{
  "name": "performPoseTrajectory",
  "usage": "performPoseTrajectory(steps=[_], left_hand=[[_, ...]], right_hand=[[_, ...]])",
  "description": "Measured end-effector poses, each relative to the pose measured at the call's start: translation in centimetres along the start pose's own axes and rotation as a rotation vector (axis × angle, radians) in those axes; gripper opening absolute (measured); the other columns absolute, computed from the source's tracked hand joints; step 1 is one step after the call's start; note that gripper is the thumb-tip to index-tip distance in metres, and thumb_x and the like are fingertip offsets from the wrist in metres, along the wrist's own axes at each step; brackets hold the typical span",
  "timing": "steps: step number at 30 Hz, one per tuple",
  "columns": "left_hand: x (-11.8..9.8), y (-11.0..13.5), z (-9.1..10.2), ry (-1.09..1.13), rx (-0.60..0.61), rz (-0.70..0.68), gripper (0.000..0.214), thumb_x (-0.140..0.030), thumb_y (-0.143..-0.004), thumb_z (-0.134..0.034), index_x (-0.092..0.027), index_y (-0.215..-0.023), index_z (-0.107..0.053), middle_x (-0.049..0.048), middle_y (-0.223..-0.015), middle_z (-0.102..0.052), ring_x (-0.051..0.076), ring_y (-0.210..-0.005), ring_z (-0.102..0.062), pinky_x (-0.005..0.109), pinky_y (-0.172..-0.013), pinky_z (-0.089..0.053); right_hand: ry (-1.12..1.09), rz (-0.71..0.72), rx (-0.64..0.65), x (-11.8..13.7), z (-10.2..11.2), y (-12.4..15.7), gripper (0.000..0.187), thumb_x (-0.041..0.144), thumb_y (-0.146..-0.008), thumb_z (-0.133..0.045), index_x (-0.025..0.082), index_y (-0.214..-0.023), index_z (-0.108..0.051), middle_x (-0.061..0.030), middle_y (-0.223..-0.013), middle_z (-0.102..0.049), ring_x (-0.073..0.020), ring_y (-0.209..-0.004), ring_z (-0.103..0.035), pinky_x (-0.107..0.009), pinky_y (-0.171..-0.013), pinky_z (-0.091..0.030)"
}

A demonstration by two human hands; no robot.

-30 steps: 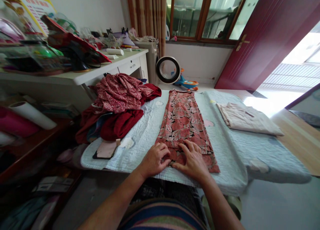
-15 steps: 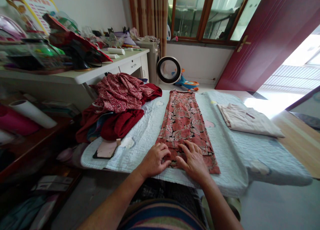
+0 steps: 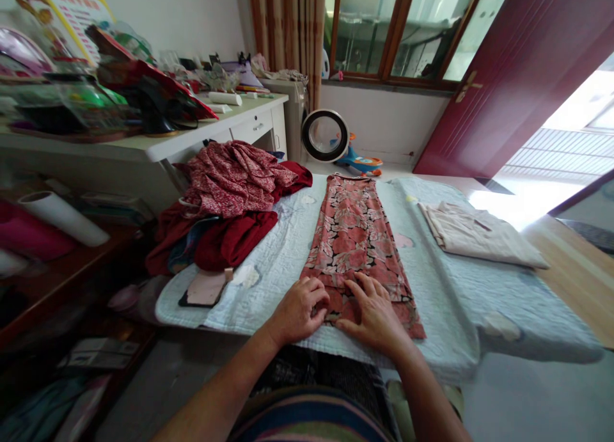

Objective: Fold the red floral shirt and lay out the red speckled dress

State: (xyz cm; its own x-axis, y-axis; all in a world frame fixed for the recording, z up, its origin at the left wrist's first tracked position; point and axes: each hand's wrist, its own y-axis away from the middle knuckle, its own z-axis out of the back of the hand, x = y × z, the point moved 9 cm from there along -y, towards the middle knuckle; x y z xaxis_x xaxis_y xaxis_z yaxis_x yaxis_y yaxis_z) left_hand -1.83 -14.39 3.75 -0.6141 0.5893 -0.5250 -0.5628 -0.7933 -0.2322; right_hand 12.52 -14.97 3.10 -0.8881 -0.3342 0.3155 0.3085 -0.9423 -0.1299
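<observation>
At the upper left, a yellow-edged poster (image 3: 77,16) is printed with a heading in reddish characters and smaller lines beneath, all too blurred to be read. Below it, on the cluttered white desk (image 3: 165,149), a clear jar (image 3: 79,100) is topped by a dark lid (image 3: 71,77), and something green is apparently held inside. A red packet (image 3: 144,77) is propped beside it, its contents hidden. The desk's drawer (image 3: 250,128) is shut. Farther off, the round door (image 3: 325,135) of the washing machine (image 3: 295,109) is swung wide.

A red floral garment (image 3: 357,237) is laid lengthwise in the middle of the light-blue quilted cover (image 3: 283,263), its wider end nearest the camera. That near end is touched by both hands: the left hand (image 3: 301,307) is curled, thumb and fingers drawn close, and whether cloth is pinched between them cannot be told; the right hand (image 3: 373,311) is spread on the fabric, its thumb held away from the fingers. To the left, a heap of red clothes (image 3: 235,180) is piled beyond a flat pink object (image 3: 205,288); to the right, a pale folded garment (image 3: 480,237) is set well apart, marked by a small brown strip (image 3: 482,225)
</observation>
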Motion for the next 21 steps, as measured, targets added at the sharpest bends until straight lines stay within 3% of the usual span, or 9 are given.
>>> performPoseTrajectory(steps=[3,6,9,13,21], left_hand=[[-0.1,0.0,0.1,0.002,-0.004,0.001,0.008,-0.017,-0.082,-0.06,-0.021,-0.088,-0.063,0.0039,-0.097,-0.061,0.021,-0.093,-0.053,0.035,-0.087,-0.043],[-0.3,0.0,0.2,0.024,-0.009,-0.001,0.005,-0.02,-0.085,-0.057,-0.021,-0.085,-0.062,0.004,-0.096,-0.061,0.02,-0.092,-0.053,0.035,-0.086,-0.043],[-0.1,0.1,0.9,0.052,-0.087,0.011,0.009,-0.015,-0.084,-0.055,-0.02,-0.087,-0.061,0.004,-0.099,-0.061,0.02,-0.096,-0.054,0.035,-0.089,-0.044],[1.3,0.4,2.0,-0.005,-0.243,0.113,0.02,-0.007,-0.079,-0.053,-0.021,-0.091,-0.061,0.0052,-0.108,-0.06,0.022,-0.105,-0.052,0.038,-0.095,-0.042],[2.8,0.2,1.2,-0.129,-0.186,0.248,0.024,-0.003,-0.08,-0.049,-0.02,-0.09,-0.062,0.0047,-0.104,-0.061,0.022,-0.1,-0.053,0.038,-0.09,-0.044]], right_hand=[[-0.023,-0.016,0.03,0.0,0.8,-1.0,0.053,0.05,-0.081,-0.065,0.025,-0.128,-0.059,-0.0107,-0.138,-0.052,-0.0328,-0.126,-0.046,-0.051,-0.104,-0.038],[-0.041,-0.048,-0.055,0.2,1.6,-2.6,0.04,0.041,-0.086,-0.06,0.023,-0.121,-0.062,-0.0118,-0.135,-0.054,-0.0316,-0.125,-0.047,-0.05,-0.104,-0.038],[-0.06,-0.016,-0.112,1.0,1.0,-3.7,0.045,0.034,-0.085,-0.059,0.019,-0.127,-0.057,-0.0141,-0.143,-0.047,-0.0312,-0.132,-0.042,-0.049,-0.109,-0.035],[-0.046,0.056,-0.052,2.1,-1.3,-3.9,0.051,0.033,-0.083,-0.06,0.021,-0.132,-0.053,-0.0127,-0.146,-0.044,-0.0312,-0.137,-0.036,-0.051,-0.114,-0.029],[-0.02,0.046,0.023,2.0,-2.0,-3.4,0.081,0.059,-0.07,-0.07,0.021,-0.139,-0.049,-0.0115,-0.151,-0.039,-0.0334,-0.141,-0.028,-0.052,-0.118,-0.02]])
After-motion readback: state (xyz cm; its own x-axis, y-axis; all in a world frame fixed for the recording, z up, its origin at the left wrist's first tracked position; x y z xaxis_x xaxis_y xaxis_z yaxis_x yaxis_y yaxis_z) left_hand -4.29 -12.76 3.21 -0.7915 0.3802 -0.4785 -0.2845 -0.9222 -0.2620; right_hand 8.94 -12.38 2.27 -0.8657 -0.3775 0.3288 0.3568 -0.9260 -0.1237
